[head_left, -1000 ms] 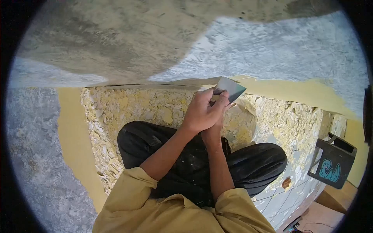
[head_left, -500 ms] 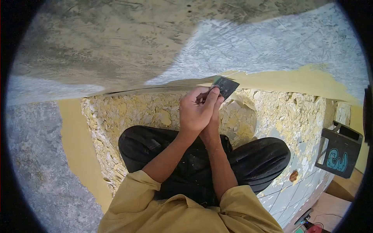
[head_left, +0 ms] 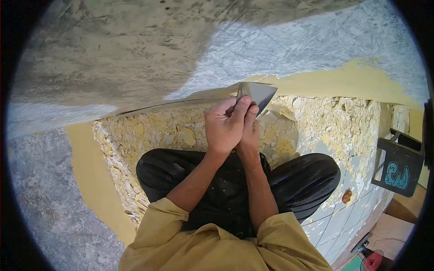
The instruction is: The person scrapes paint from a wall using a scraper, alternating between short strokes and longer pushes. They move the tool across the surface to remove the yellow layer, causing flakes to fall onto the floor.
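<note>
A flat, dark grey metal scraper blade is held up before the wall's lower edge, its pointed corner to the right. My left hand closes around its near left part, thumb pressed on top. Tight against it, my right hand also grips the blade's near edge, with fingers bent. The palms overlap, so much of the right hand and the blade's held end are hidden. A brownish, curved piece shows at the blade's left side; I cannot make out what it is.
Yellow and white paint flakes cover the floor around my crossed legs. The scuffed grey wall rises ahead, with a yellow strip low down. A black plastic stool stands right, and a red round object lies lower right.
The blade has turned in my hands, so its face now looks lighter and broader. Both hands have shifted slightly left, still together. The view has tilted a little.
</note>
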Demonstrator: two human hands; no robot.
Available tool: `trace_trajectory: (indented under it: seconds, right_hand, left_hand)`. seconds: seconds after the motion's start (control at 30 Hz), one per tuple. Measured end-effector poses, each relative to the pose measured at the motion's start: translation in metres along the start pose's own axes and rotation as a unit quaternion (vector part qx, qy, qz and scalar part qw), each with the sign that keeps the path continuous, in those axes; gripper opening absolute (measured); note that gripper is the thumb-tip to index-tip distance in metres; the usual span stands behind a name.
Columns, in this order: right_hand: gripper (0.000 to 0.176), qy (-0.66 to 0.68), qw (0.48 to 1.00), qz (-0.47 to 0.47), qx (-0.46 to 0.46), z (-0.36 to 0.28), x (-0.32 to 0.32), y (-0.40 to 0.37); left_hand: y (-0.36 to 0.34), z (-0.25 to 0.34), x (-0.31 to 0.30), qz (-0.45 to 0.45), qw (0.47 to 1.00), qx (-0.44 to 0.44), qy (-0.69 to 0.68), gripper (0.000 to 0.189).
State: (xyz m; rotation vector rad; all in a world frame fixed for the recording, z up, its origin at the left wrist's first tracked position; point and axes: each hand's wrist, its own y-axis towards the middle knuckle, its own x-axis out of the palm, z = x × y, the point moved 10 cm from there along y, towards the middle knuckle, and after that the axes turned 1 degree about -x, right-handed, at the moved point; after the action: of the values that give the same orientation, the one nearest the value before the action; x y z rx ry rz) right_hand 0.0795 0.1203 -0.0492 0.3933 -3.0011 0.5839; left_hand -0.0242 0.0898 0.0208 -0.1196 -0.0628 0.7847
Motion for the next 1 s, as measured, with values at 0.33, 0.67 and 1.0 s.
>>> trace_trajectory:
  seconds: [0.33, 0.67, 1.0]
  right_hand:
    - [0.074, 0.014, 0.998, -0.021, 0.057, 0.001, 0.008, -0.007]
    - [0.064, -0.076, 0.991, -0.088, 0.065, 0.006, 0.010, -0.007]
    - [0.064, -0.142, 0.979, -0.025, -0.147, -0.044, 0.002, -0.003]
  left_hand:
    - [0.000, 0.006, -0.002, -0.008, 0.998, 0.051, 0.023, 0.027]
    - [-0.001, 0.006, -0.001, 0.008, 0.995, 0.083, 0.049, 0.026]
    - [0.000, 0.053, 0.013, -0.029, 0.984, 0.174, -0.004, 0.018]
